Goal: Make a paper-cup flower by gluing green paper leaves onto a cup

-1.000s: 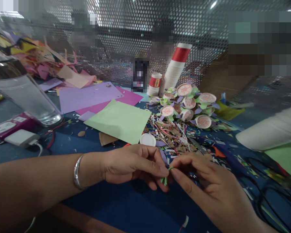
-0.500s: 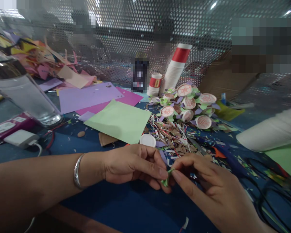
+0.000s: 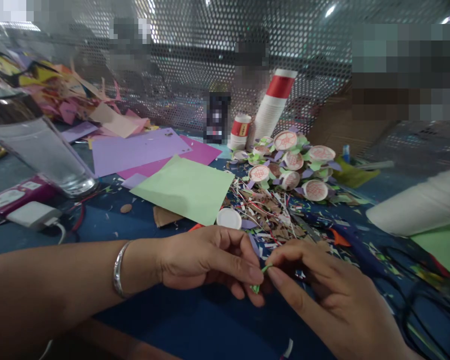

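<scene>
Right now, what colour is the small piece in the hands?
Green. The head view shows the small piece best.

This looks like a craft workshop, or a corner set up as one. A blue counter [image 3: 153, 320] runs up to a perforated screen [image 3: 187, 65]. On it lie a green sheet [image 3: 185, 190], a purple sheet [image 3: 135, 150], a litter of paper clippings [image 3: 258, 205], stacked paper cups [image 3: 270, 115] and a cluster of small handmade paper figures [image 3: 293, 161] with drawn-on red patterns.

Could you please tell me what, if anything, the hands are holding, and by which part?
A small green piece: the left hand pinches it near the middle, the right hand its thin upper end.
</scene>
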The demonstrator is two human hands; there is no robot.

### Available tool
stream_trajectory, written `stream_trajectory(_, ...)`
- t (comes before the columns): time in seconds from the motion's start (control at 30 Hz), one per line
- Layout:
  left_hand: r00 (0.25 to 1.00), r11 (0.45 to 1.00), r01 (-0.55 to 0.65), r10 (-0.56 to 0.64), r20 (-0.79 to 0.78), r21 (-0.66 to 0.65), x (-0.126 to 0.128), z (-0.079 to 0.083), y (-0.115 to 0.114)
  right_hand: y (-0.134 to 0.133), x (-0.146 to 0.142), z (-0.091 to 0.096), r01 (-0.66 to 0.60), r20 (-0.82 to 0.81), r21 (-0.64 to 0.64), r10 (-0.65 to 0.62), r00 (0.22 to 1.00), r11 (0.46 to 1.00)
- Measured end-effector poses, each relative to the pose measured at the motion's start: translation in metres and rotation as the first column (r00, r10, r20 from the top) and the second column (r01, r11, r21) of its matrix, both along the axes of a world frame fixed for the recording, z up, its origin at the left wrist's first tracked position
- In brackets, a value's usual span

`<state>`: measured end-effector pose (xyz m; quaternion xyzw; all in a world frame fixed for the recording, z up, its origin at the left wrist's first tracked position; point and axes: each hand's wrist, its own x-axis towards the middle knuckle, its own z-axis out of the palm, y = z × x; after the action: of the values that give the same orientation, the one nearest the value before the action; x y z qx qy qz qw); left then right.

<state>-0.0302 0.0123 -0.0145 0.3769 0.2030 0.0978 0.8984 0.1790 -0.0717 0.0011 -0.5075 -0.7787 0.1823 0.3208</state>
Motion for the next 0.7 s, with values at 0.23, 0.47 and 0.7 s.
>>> stream_trajectory(0.23, 1.000, 1.000, -0.010, 0.010, -0.010, -0.005, 0.0005, 0.0013, -0.0004, -0.0010, 0.0005, -0.0002, -0.006, -0.004, 0.008, 0.006, 1.000, 1.000)
stream_trajectory(0.47, 0.999, 1.000, -0.020, 0.020, -0.042, -0.003, -0.0005, 0.0026, 0.0000, -0.0015, 0.0006, -0.0002, -0.009, 0.010, 0.010, 0.009, 1.000, 1.000)
stream_trajectory(0.7, 0.996, 0.999, -0.026, 0.029, -0.084, 0.040, 0.0014, 0.0052, -0.0018, 0.0004, -0.0004, 0.0001, -0.033, 0.009, 0.009, 0.033, 0.999, 0.999)
